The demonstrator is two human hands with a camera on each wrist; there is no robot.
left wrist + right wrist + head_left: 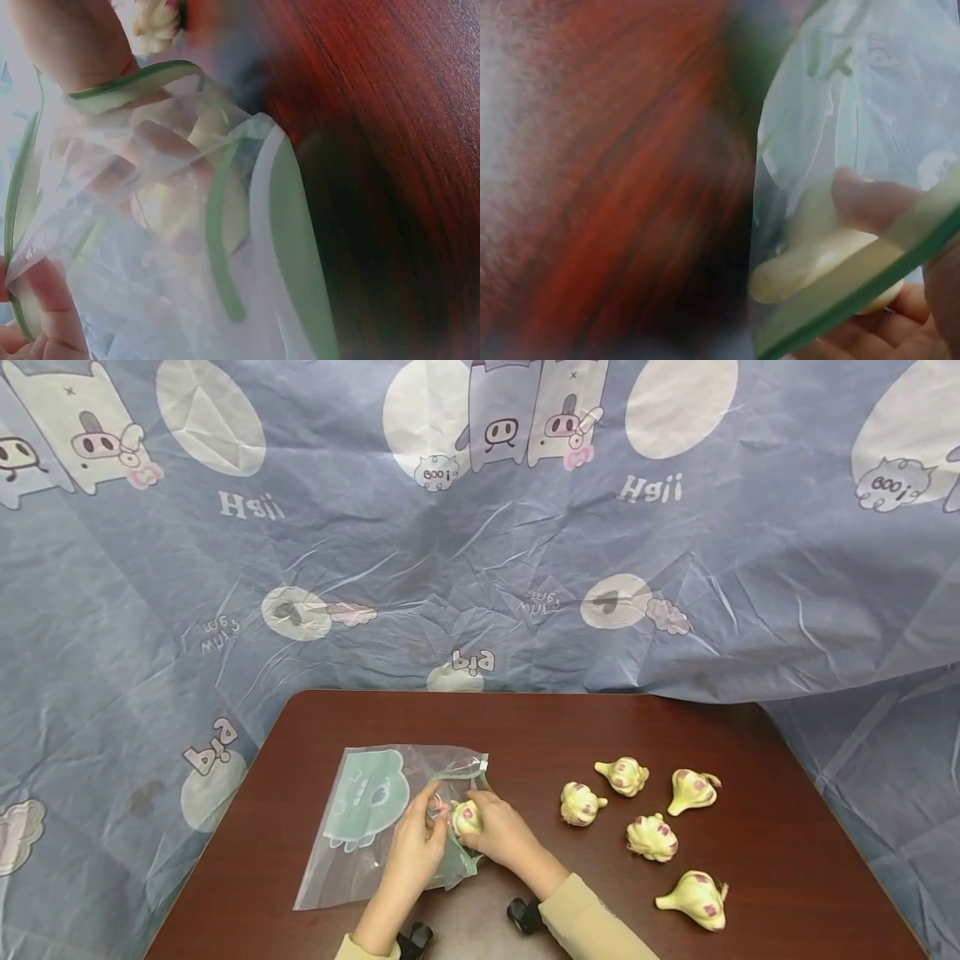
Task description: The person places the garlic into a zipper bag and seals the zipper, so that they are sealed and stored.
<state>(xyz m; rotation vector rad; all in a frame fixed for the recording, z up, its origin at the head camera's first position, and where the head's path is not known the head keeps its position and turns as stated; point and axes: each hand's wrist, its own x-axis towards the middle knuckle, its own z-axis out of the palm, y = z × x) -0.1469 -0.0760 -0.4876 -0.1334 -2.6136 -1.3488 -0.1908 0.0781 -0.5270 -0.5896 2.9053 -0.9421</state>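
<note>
Garlic bulb (pixel 467 819) between hands (pixel 415 845) (pixel 502 835), inside bag (pixel 363 864)

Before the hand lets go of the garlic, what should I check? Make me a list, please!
1. Bag open: ok, its green edges are apart.
2. Left hand steadying the bag: ok, fingers pinch an edge.
3. Right hand gripping the garlic bulb: ok.
4. Bulb partly inside: ok, it shows through the bag in the right wrist view.
5. Bulb deep inside: not ok, it is near the opening.
6. Bag free of tears: cannot tell, the wrist views are blurry.
</note>
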